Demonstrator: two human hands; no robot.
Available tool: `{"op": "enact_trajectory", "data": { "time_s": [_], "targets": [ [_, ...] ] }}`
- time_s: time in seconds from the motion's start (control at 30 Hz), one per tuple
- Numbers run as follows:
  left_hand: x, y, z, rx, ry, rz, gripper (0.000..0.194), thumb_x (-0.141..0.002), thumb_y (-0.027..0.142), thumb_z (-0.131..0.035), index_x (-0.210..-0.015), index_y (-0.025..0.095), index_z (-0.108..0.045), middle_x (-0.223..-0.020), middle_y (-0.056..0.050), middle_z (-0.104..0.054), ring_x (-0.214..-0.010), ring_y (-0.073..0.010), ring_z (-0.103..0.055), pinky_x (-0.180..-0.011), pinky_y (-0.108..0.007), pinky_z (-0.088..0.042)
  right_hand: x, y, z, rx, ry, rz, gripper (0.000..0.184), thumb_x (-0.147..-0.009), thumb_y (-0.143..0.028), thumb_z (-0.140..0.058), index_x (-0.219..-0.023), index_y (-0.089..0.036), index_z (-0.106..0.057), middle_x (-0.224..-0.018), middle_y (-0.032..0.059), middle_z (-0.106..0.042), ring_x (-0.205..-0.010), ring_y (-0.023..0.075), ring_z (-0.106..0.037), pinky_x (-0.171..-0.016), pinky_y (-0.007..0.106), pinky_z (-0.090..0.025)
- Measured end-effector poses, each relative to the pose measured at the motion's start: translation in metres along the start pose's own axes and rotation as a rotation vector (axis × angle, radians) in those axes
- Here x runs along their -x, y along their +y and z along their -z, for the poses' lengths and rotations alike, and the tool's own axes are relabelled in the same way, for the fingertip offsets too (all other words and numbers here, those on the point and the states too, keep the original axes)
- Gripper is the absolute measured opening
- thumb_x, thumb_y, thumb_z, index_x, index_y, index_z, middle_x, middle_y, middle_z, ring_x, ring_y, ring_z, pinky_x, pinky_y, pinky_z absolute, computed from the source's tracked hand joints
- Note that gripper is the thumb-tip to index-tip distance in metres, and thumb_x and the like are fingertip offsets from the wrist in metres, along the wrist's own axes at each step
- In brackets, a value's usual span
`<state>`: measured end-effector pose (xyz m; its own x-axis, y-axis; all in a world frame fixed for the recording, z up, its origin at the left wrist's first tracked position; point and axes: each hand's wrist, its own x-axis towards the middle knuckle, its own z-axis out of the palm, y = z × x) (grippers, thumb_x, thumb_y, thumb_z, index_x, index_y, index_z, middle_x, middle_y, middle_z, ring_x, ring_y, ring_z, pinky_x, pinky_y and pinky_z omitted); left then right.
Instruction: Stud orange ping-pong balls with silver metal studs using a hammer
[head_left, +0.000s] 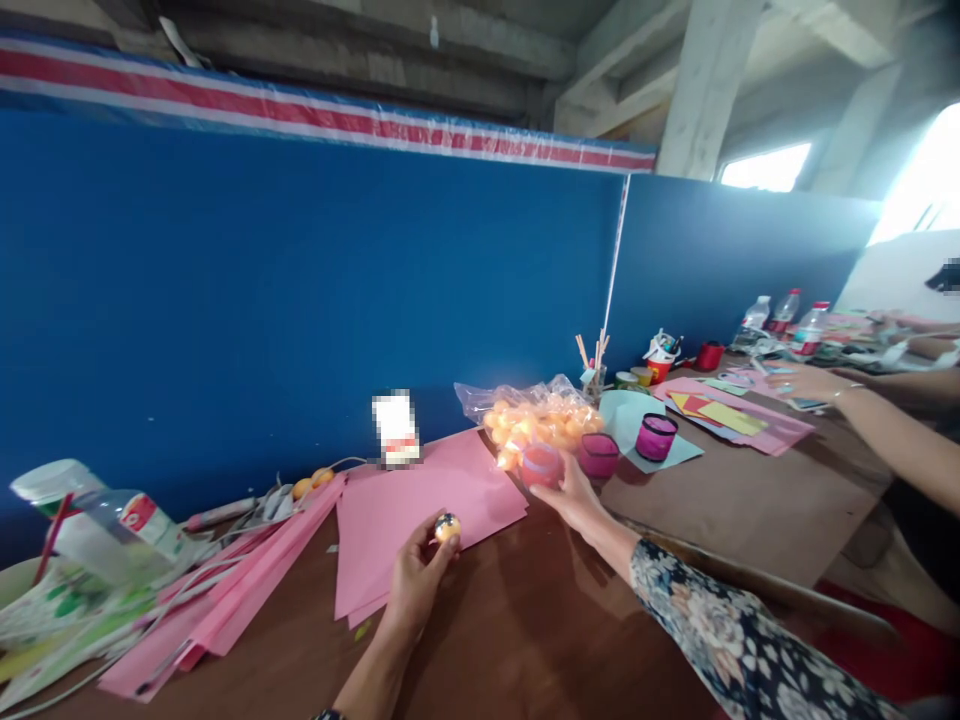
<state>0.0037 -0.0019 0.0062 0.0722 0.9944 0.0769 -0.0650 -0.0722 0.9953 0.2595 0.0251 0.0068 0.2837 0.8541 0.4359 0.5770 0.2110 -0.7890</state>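
My left hand (418, 580) is closed around a small orange ball with dark marks (448, 526), held just above the brown table (525, 620) at the edge of a pink paper sheet (420, 500). My right hand (571, 495), in a floral sleeve, reaches forward and grips a small pink round container (541, 464). Right behind it lies a clear plastic bag of orange balls (536, 415). Two more pink containers, one (598, 453) beside the bag and another (656, 436) further right, stand near my right hand.
A blue partition (300, 290) backs the table. Pink paper strips (225, 600), a tipped plastic bottle (97, 530) and cables lie at left. Another person's arm (862, 410) rests at right near coloured papers (720, 415), cups, sticks and water bottles (784, 315).
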Motion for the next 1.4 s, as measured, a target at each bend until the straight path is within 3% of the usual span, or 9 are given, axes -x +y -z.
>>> {"op": "enact_trajectory", "data": {
  "time_s": [0.23, 0.33, 0.47, 0.67, 0.83, 1.07, 1.23, 1.4],
  "targets": [
    [0.000, 0.001, 0.000, 0.033, 0.024, 0.033, 0.061, -0.059, 0.040, -0.070, -0.112, 0.012, -0.056, -0.075, -0.003, -0.066, -0.066, -0.0154, -0.061, -0.060, -0.025, -0.050, -0.008, -0.008, -0.014, 0.119, 0.098, -0.075, 0.051, -0.063, -0.032, -0.062, -0.108, -0.021, -0.039, -0.098, 0.0055, -0.055, -0.092, 0.0257, -0.056, -0.077, 0.040, -0.045],
    [0.000, 0.002, -0.001, 0.021, 0.015, 0.036, 0.060, -0.061, 0.039, -0.069, -0.113, 0.011, -0.055, -0.075, -0.004, -0.065, -0.067, -0.0153, -0.061, -0.061, -0.025, -0.050, 0.002, -0.018, -0.009, 0.142, 0.033, -0.017, 0.049, -0.066, -0.029, -0.060, -0.109, -0.021, -0.038, -0.101, 0.0062, -0.055, -0.094, 0.0256, -0.056, -0.080, 0.040, -0.045],
    [0.001, 0.006, -0.002, 0.026, 0.015, 0.052, 0.060, -0.061, 0.039, -0.069, -0.112, 0.011, -0.056, -0.080, -0.006, -0.066, -0.068, -0.0161, -0.061, -0.060, -0.025, -0.050, 0.021, -0.030, -0.004, 0.181, -0.067, 0.167, 0.049, -0.070, -0.023, -0.056, -0.115, -0.022, -0.037, -0.111, 0.0085, -0.052, -0.103, 0.0258, -0.052, -0.087, 0.041, -0.042],
    [-0.001, -0.002, -0.007, 0.078, 0.092, 0.001, 0.058, -0.057, 0.040, -0.071, -0.106, 0.012, -0.059, -0.087, -0.006, -0.066, -0.065, -0.0147, -0.060, -0.060, -0.026, -0.051, 0.026, -0.036, -0.007, 0.227, -0.073, 0.300, 0.048, -0.069, -0.019, -0.055, -0.113, -0.022, -0.038, -0.109, 0.0092, -0.052, -0.102, 0.0271, -0.051, -0.086, 0.042, -0.044],
    [-0.004, -0.009, -0.007, 0.064, 0.100, 0.000, 0.057, -0.058, 0.041, -0.069, -0.107, 0.013, -0.058, -0.086, -0.006, -0.066, -0.065, -0.0152, -0.060, -0.059, -0.027, -0.051, 0.019, -0.039, -0.011, 0.305, -0.068, 0.345, 0.046, -0.068, -0.018, -0.058, -0.111, -0.019, -0.041, -0.105, 0.0107, -0.052, -0.102, 0.0287, -0.049, -0.088, 0.044, -0.042],
    [-0.004, -0.011, -0.006, 0.067, 0.082, -0.002, 0.057, -0.059, 0.040, -0.069, -0.107, 0.012, -0.058, -0.088, -0.006, -0.066, -0.066, -0.0150, -0.060, -0.060, -0.027, -0.051, 0.019, -0.046, -0.011, 0.349, -0.135, 0.339, 0.058, -0.066, -0.020, -0.063, -0.118, -0.023, -0.038, -0.113, 0.0097, -0.048, -0.109, 0.0300, -0.044, -0.088, 0.044, -0.041],
    [-0.005, -0.011, -0.001, 0.074, 0.006, 0.012, 0.055, -0.064, 0.035, -0.067, -0.111, 0.011, -0.055, -0.093, -0.007, -0.064, -0.070, -0.0142, -0.059, -0.065, -0.027, -0.051, 0.021, -0.045, -0.008, 0.356, -0.215, 0.421, 0.064, -0.065, -0.012, -0.055, -0.125, -0.019, -0.032, -0.125, 0.0107, -0.042, -0.118, 0.0276, -0.037, -0.098, 0.042, -0.034],
    [-0.003, -0.006, 0.000, 0.069, 0.008, 0.062, 0.057, -0.063, 0.036, -0.068, -0.113, 0.012, -0.054, -0.092, -0.007, -0.064, -0.066, -0.0130, -0.059, -0.062, -0.026, -0.051, 0.020, -0.048, -0.008, 0.389, -0.243, 0.434, 0.061, -0.064, -0.007, -0.050, -0.122, -0.019, -0.037, -0.118, 0.0092, -0.050, -0.110, 0.0252, -0.045, -0.093, 0.041, -0.036]
  ]
}}
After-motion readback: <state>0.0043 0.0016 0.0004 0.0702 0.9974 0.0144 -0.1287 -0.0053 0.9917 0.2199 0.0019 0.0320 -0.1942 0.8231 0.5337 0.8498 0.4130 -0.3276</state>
